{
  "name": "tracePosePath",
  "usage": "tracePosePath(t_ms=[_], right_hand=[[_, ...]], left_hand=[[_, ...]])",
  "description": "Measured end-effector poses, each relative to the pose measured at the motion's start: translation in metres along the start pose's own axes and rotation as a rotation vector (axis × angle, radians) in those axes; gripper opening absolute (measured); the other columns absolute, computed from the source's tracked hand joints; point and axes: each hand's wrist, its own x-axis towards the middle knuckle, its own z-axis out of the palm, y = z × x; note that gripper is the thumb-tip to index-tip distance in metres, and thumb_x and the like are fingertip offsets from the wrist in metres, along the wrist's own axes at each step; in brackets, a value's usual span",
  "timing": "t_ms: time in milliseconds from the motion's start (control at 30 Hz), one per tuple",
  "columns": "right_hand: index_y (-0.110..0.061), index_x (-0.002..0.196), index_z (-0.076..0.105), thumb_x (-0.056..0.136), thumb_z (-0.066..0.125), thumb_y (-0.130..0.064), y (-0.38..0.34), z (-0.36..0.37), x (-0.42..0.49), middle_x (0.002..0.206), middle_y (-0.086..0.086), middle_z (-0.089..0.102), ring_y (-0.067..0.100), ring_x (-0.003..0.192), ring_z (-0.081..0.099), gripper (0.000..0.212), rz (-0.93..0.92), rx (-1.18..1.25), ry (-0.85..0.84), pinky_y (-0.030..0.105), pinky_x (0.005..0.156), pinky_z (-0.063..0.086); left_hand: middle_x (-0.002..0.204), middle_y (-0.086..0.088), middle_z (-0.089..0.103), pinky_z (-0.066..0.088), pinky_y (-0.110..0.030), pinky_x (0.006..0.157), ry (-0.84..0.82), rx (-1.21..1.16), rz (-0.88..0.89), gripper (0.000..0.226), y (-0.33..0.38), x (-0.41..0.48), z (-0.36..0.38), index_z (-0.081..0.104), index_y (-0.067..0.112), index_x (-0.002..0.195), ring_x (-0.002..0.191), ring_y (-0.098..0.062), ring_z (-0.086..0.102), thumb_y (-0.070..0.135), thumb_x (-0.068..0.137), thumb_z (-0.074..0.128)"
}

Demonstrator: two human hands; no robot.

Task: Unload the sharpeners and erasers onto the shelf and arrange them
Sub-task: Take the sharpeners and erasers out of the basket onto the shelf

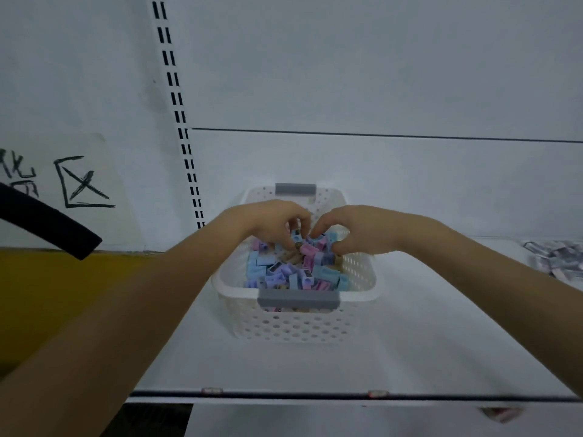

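A white perforated basket with grey handles stands on the white shelf. It holds a heap of several small blue, pink and purple sharpeners. Both hands reach into its far half. My left hand has its fingers curled down and pinches a blue sharpener at the top of the heap. My right hand has its fingers curled into the pile and grips pink and blue sharpeners; what lies under its palm is hidden.
A slotted upright runs up the back panel at the left. A black padded bar juts in from the left over a yellow surface. A bundle of clear packets lies at the shelf's right end.
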Motion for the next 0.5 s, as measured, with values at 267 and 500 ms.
tracePosePath(t_ms=[267, 500], right_hand=[[-0.029, 0.126, 0.05, 0.086, 0.059, -0.035, 0.004, -0.006, 0.01, 0.131, -0.007, 0.051, 0.014, 0.12, 0.044, 0.041, 0.027, -0.239, 0.014, 0.034, 0.109, 0.018], [-0.028, 0.134, 0.042, 0.08, 0.068, -0.029, -0.019, -0.012, 0.041, 0.137, -0.004, 0.044, 0.017, 0.121, 0.044, 0.06, -0.116, -0.261, -0.239, 0.034, 0.103, 0.037]], left_hand=[[0.103, 0.001, 0.051, 0.049, -0.031, 0.073, 0.209, -0.032, -0.015, 0.024, 0.009, -0.014, -0.013, 0.054, 0.021, 0.093, 0.082, -0.014, 0.052, 0.009, 0.078, 0.068], [0.101, -0.002, 0.052, 0.055, -0.029, 0.062, 0.324, -0.047, -0.023, 0.022, 0.007, -0.038, -0.043, 0.054, 0.021, 0.092, 0.084, -0.022, 0.058, 0.005, 0.081, 0.064]])
